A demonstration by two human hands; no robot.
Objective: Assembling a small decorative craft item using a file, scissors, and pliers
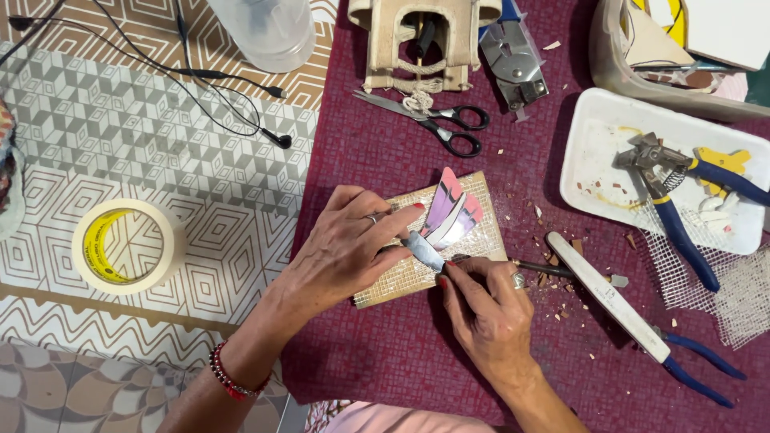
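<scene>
Mosaic pieces (451,215), pink, purple and white petal-shaped shards, lie fanned on a mesh-covered board (433,240) that rests on the maroon cloth (385,353) over the desk, between the two hands.

Head view: the left hand (345,248) lies flat and mostly open on the board, its fingertips (413,215) pressing down beside a grey, shiny shard (423,250) at the base of the fan. The right hand (489,309) is curled closed around a thin dark tool (541,269), whose tip is hidden under the fingers, so I cannot tell exactly where it meets the shard.

Risks, as I judge them: the shards look sharp-edged, and fingertips pressing right against them could be cut if the tool slips. A push that is too hard could slide the grey shard out of line or nudge the pink and purple pieces, which sit close together. The board sits askew on soft cloth and could rotate under uneven pressure. Small chips (553,261) scattered just right of the board could get under a wrist.

Nearby lie black-handled scissors (449,124), blue-handled nippers (682,208) on a white tray (593,172), a white-bladed blue-handled tool (618,305), loose mesh (722,281) and a roll of masking tape (120,244).
</scene>
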